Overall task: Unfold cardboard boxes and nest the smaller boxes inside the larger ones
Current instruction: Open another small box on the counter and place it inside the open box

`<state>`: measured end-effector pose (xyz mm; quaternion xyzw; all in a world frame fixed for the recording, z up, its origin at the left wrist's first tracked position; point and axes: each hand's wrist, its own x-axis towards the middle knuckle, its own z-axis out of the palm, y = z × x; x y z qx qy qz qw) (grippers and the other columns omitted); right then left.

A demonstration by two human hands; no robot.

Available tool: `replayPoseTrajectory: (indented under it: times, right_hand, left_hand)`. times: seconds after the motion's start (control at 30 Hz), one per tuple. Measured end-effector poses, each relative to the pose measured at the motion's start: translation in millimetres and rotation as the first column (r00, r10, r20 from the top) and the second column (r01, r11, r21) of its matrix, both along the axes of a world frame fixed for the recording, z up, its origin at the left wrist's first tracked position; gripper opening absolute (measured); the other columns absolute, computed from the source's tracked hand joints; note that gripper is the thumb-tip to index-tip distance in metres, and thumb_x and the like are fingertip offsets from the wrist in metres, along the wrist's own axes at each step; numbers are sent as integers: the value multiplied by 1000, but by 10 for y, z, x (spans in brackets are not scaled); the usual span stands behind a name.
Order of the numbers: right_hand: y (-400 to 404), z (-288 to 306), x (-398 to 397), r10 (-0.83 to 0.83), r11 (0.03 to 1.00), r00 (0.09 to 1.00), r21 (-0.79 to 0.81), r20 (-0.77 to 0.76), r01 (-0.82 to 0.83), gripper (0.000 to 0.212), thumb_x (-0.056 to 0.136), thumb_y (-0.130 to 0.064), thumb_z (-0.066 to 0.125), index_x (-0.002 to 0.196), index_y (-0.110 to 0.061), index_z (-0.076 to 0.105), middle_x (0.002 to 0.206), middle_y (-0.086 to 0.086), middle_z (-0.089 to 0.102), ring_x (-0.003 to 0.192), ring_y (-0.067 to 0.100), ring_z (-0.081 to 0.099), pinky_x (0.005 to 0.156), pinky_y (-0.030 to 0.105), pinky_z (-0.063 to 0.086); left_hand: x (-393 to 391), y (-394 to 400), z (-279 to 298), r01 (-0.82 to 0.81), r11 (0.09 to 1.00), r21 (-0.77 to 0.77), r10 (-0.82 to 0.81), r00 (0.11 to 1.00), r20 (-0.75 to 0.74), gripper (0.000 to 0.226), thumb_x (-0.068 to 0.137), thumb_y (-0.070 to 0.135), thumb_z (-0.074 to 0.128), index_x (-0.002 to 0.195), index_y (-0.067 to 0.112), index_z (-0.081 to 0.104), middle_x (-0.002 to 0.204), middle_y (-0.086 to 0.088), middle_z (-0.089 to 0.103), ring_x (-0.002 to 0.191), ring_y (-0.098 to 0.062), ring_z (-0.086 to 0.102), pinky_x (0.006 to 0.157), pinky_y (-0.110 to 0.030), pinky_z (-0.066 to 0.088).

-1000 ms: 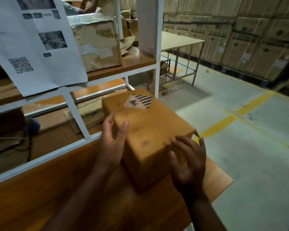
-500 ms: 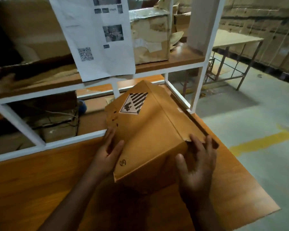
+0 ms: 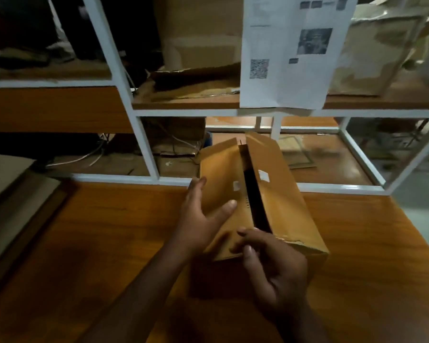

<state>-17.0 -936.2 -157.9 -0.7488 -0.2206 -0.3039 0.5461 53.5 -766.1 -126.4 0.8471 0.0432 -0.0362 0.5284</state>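
A brown cardboard box (image 3: 285, 206) stands on the wooden table (image 3: 97, 231), with its two top flaps meeting over a dark slit between them. My left hand (image 3: 200, 219) lies against the box's left flap with fingers spread and straight. My right hand (image 3: 270, 266) is at the near end of the box, its fingers loosely bent over the near edge of the flaps beside the slit. The box's near face is hidden behind my right hand.
A white metal shelf frame (image 3: 144, 149) rises right behind the box. A printed paper sheet (image 3: 287, 53) hangs from the upper shelf. Other worn cardboard boxes (image 3: 372, 53) and flattened cardboard (image 3: 193, 87) sit on the shelves. Cables (image 3: 84, 157) lie on the lower shelf, left.
The box has been turned over: the labelled solid face is gone and the flap side with the slit faces up. My view swung left. Both hands moved onto the flaps.
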Motion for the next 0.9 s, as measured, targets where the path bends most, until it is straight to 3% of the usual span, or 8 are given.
replayPoseTrajectory:
  times: [0.13,0.3,0.43,0.53,0.63,0.73,0.83,0.9]
  right_hand:
    - [300,36,44,85,947,983,319,-161,-30,23,96,-4,54,99,-21,70,82,3,75,80,28,74,78,41,59]
    - [413,280,99,-167,909,961,344,-222,237,23,96,-13,55,116,-21,64,94,-3,76,86,19,74,76,40,59]
    - [87,300,313,-522,852,828,-173,-205,494,31,100,-39,55,128,-31,63,119,-25,70,127,6,60,118,62,39]
    - [-263,103,471,-682,715,631,-517,-369,471,60,98,-66,43,142,-30,59,142,-3,64,135,21,56,121,60,35]
    - [-543,-68,463,-632,774,448,-500,-632,387,88,79,-92,46,151,-42,45,153,4,55,135,31,56,110,62,47]
    - [-606,-59,465,-680,729,426,-612,-596,307,89,82,-95,42,157,-47,33,167,-3,38,148,35,42,119,68,35]
    - [-472,166,439,-770,505,543,-840,-336,196,62,108,-57,40,166,-40,24,176,-10,20,163,27,12,130,61,3]
    - [-310,367,451,-682,548,640,-827,-353,127,55,110,-45,43,163,-40,31,172,-9,32,162,22,17,132,56,3]
  left_hand:
    - [159,-121,-35,160,816,555,-272,954,126,78,96,66,51,162,38,19,173,11,-10,158,-20,-16,127,-57,4]
    - [249,-202,1,444,274,853,-818,574,-36,72,97,41,59,161,37,26,173,6,9,159,-20,-12,118,-67,-20]
    - [212,74,74,477,643,599,-713,658,242,21,97,48,53,111,36,63,159,11,44,157,-8,13,121,-69,-3]
    - [187,367,131,458,806,375,-588,698,409,10,93,42,52,83,41,51,148,16,54,153,0,21,123,-61,19]
    - [209,693,265,438,891,120,-431,731,528,12,92,25,53,82,30,57,144,12,59,152,-1,28,122,-48,31]
    - [226,1121,302,368,930,10,-312,773,553,17,87,21,49,88,25,65,143,12,61,150,-2,32,122,-49,31]
    - [203,1586,274,278,942,189,-332,860,388,25,91,30,50,107,35,68,146,15,57,147,-7,38,110,-44,45]
    - [229,1808,258,289,742,604,-396,917,49,33,98,32,55,128,44,58,145,12,55,131,-12,53,96,-35,53]
